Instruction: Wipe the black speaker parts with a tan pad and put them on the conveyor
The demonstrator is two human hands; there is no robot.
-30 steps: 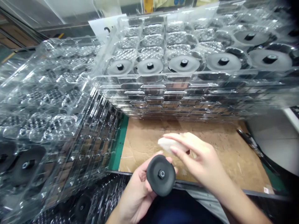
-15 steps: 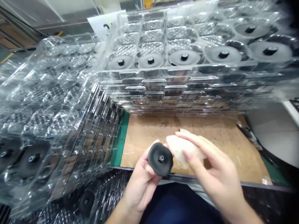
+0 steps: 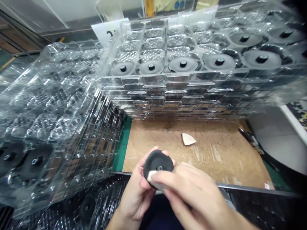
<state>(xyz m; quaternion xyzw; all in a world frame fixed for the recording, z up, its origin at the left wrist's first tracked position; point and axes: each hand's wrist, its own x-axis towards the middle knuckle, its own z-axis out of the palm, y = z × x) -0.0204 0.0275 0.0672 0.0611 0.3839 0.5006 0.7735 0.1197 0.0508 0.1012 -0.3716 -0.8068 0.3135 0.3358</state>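
My left hand (image 3: 141, 182) grips a black rounded disc (image 3: 155, 160) with a raised metal-tipped hub at its centre. The disc's face is turned up towards me. My right hand (image 3: 192, 188) is closed on a white cloth (image 3: 153, 177), pressed against the near edge of the disc; most of the cloth is hidden under the fingers. Beyond both hands, a small white three-cornered piece (image 3: 188, 139) lies on the brown cardboard (image 3: 216, 163).
A stack of clear plastic trays (image 3: 165, 91) stands behind the cardboard, with several black discs (image 3: 183, 64) in its top tray. Another tray stack (image 3: 48, 102) rises at the left. A dark pen-like tool (image 3: 250, 140) lies at the cardboard's right edge.
My right hand has moved left and down, bringing the cloth onto the disc. The disc has shifted slightly left and tilted. The three-cornered white piece on the cardboard has come into view.
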